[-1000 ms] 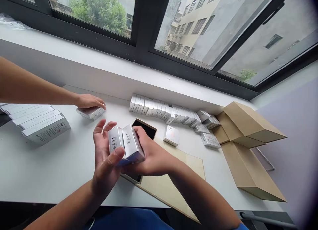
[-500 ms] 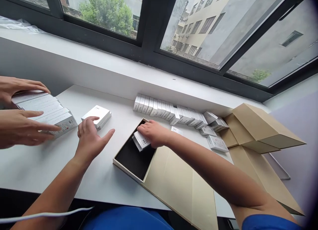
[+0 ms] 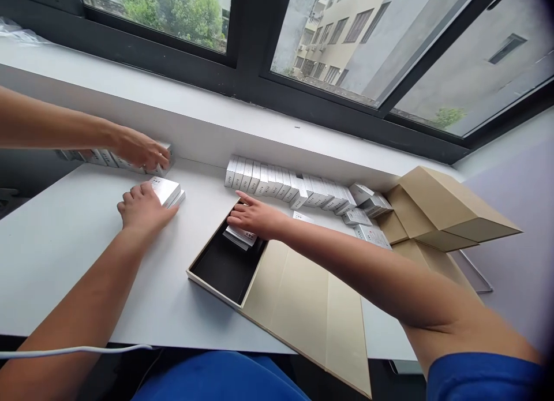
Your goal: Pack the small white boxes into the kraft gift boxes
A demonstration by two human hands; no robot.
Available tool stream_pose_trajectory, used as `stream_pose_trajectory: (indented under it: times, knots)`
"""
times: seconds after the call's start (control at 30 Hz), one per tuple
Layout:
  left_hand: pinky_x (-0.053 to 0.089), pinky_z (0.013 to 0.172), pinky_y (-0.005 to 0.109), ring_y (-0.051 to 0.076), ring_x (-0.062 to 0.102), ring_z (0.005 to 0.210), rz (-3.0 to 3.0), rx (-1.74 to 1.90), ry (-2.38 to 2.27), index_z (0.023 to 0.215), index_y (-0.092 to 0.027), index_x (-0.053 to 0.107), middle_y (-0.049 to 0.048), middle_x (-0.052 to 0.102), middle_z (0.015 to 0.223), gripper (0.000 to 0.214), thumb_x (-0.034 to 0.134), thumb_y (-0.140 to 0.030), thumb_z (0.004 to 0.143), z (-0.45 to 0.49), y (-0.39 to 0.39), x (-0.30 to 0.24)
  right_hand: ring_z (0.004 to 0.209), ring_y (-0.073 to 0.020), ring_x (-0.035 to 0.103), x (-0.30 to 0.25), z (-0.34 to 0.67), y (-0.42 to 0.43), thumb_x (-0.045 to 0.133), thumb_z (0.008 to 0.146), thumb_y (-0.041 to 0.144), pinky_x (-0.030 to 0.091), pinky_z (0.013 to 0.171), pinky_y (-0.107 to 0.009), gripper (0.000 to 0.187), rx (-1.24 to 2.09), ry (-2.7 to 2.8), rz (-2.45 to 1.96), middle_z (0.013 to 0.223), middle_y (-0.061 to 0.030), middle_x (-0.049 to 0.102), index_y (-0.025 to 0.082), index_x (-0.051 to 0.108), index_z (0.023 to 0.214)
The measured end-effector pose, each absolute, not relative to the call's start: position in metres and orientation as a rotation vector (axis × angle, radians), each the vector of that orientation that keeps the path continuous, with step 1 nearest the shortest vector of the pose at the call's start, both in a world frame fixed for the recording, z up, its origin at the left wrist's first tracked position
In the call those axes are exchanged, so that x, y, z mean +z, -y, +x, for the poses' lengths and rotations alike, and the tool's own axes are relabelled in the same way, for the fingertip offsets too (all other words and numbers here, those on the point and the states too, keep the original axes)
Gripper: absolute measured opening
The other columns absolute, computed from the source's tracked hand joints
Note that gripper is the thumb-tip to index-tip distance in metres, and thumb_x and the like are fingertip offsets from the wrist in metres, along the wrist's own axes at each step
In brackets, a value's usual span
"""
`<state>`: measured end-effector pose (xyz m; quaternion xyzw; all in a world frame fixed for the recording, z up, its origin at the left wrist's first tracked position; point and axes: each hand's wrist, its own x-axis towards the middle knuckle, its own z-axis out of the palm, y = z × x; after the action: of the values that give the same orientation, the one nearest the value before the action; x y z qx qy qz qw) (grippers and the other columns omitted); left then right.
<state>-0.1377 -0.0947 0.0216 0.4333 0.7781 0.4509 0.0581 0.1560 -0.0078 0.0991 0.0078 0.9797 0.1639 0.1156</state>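
Note:
My left hand (image 3: 141, 210) is around a short stack of small white cartons (image 3: 167, 188), fingers over its left side and thumb along the front. Inside an open gift box (image 3: 214, 291) with a black lining, my right hand (image 3: 257, 217) grips a few small white cartons (image 3: 239, 238) near the back end. Its palm and fingers hide part of these cartons. The box's tan lid (image 3: 298, 297) lies folded out to the right, under my right forearm.
A row of white cartons (image 3: 277, 182) stands along the wall, with loose cartons (image 3: 372, 235) at its right end. Another tan box (image 3: 450, 210) stands open at right. A co-worker's hand (image 3: 141, 150) is at another carton row (image 3: 106, 157), back left. A white cable (image 3: 78, 350) crosses in front.
My left hand has come down onto the carton stack. The cartons under my right hand now sit flatter in the box. The co-worker's carton row has moved back against the wall.

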Motion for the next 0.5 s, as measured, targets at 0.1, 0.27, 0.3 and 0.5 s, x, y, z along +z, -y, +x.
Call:
stream_pose_trajectory:
  times: [0.1, 0.27, 0.3, 0.5]
  knots:
    - [0.028, 0.106, 0.063, 0.051, 0.025, 0.150, 1.276, 1.344, -2.346, 0.071, -0.021, 0.040, 0.0084, 0.063, 0.109, 0.052, 0.087, -0.040, 0.058, -0.152, 0.088, 0.022, 0.111, -0.0239, 0.061, 0.100, 0.156, 0.006, 0.059, 0.064, -0.009, 0.009, 0.131, -0.051, 0.066, 0.456, -2.899, 0.020, 0.107, -0.0031, 0.068, 0.021, 0.061, 0.123]
    - [0.040, 0.100, 0.049, 0.041, 0.047, 0.138, 1.311, 1.254, -2.277, 0.069, -0.022, 0.044, -0.0011, 0.055, 0.078, 0.041, 0.082, -0.035, 0.065, -0.165, 0.094, 0.021, 0.124, -0.0288, 0.056, 0.103, 0.161, 0.009, 0.067, 0.062, -0.006, 0.011, 0.130, -0.052, 0.068, 0.503, -2.858, 0.204, 0.115, -0.0039, 0.070, 0.023, 0.061, 0.124]
    - [0.042, 0.096, 0.045, 0.039, 0.052, 0.133, 1.320, 1.236, -2.262, 0.068, -0.022, 0.046, -0.0023, 0.051, 0.071, 0.040, 0.084, -0.034, 0.065, -0.167, 0.098, 0.022, 0.128, -0.0310, 0.054, 0.105, 0.163, 0.010, 0.070, 0.061, -0.005, 0.010, 0.130, -0.054, 0.070, 0.456, -2.863, 0.269, 0.121, -0.0063, 0.070, 0.022, 0.061, 0.126]
    - [0.040, 0.063, 0.029, 0.024, 0.060, 0.063, 1.336, 1.139, -2.199, 0.069, -0.023, 0.060, -0.0088, 0.046, 0.048, 0.056, 0.099, -0.017, 0.031, -0.175, 0.131, 0.030, 0.148, -0.0390, 0.037, 0.125, 0.184, 0.014, 0.090, 0.065, 0.026, 0.013, 0.127, -0.062, 0.097, -0.093, -2.928, 0.705, 0.155, -0.0149, 0.050, 0.017, 0.045, 0.151]
